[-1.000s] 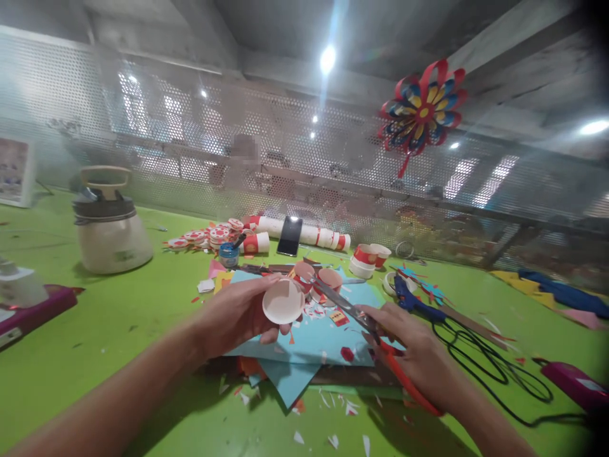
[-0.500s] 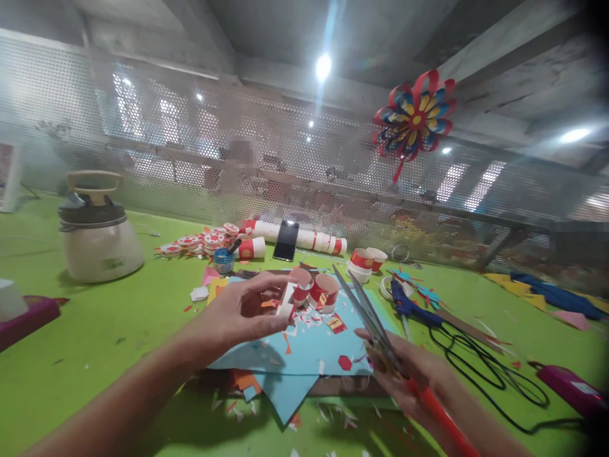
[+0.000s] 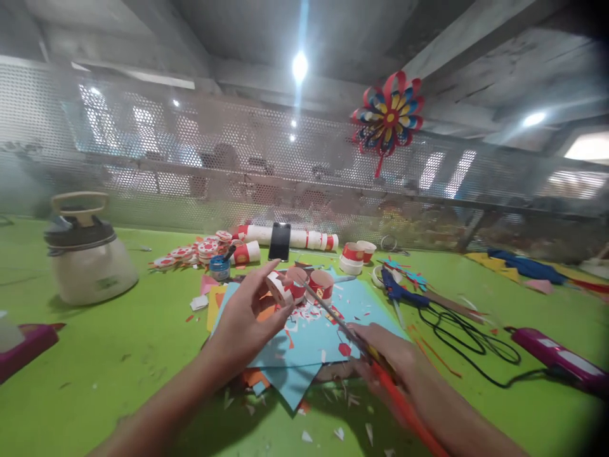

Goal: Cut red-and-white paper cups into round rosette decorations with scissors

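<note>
My left hand (image 3: 250,311) is closed around a small white and red paper cup piece (image 3: 280,289) with a jagged edge, held between thumb and fingers. In my right hand (image 3: 385,349) is a pair of red-handled scissors (image 3: 333,311), its blades pointing up and left toward the cup piece. Whether the blade tips touch the piece I cannot tell. Just behind stand two cut red cup rings (image 3: 321,284) on light blue paper sheets (image 3: 304,355), which are strewn with red and white scraps. A red hexagon of paper (image 3: 344,350) lies near my right hand.
A blue glue gun (image 3: 399,292) and its black cable lie at right, near a purple power strip (image 3: 559,355). A large pale flask (image 3: 90,260) stands at left. Behind are a phone (image 3: 280,241), a white and red cup tube (image 3: 304,237) and a blue jar (image 3: 219,268).
My right hand has swung the scissors left, and their blades, apart before, now look closer together beside the cup piece. My left hand has turned the piece, showing its jagged rim.
</note>
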The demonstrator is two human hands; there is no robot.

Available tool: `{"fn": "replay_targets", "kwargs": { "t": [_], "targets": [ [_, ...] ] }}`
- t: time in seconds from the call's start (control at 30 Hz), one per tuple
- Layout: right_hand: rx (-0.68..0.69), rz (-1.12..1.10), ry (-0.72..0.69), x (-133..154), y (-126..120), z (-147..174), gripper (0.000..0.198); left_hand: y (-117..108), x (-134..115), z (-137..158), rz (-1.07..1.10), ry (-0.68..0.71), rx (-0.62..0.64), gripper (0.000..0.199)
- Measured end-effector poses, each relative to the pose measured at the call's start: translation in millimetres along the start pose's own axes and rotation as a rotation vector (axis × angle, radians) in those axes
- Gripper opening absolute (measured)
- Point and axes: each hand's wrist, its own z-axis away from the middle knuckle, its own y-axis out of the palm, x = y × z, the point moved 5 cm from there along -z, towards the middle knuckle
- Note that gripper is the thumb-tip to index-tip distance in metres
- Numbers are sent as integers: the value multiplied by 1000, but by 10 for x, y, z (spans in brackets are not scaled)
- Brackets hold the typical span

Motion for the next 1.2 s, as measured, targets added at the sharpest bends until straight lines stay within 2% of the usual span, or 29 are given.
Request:
{"fn": "replay_targets", "kwargs": {
  "t": [0.1, 0.2, 0.3, 0.47, 0.8, 0.97, 1.2],
  "targets": [
    [51, 90, 74, 29, 85, 54, 44, -16, 5, 8, -116, 107, -18, 55],
    [45, 162, 60, 79, 88, 86, 53, -61, 3, 17, -315, 197, -60, 52],
    [27, 201, 30, 127, 68, 117, 56, -82, -26, 29, -490, 262, -92, 54],
    [14, 279, 17, 174, 99, 147, 53, -70, -71, 41, -632, 294, -107, 61],
    [-100, 337, -52, 254, 108, 113, 57, -35, -75, 56, -673, 280, -89, 64],
    [-116, 337, -53, 243, 135, 129, 52, -35, -51, 65, -596, 248, -88, 59],
    [-110, 359, -77, 246, 89, 124, 44, -39, -44, 81, -596, 206, -84, 58]
  ]
}}
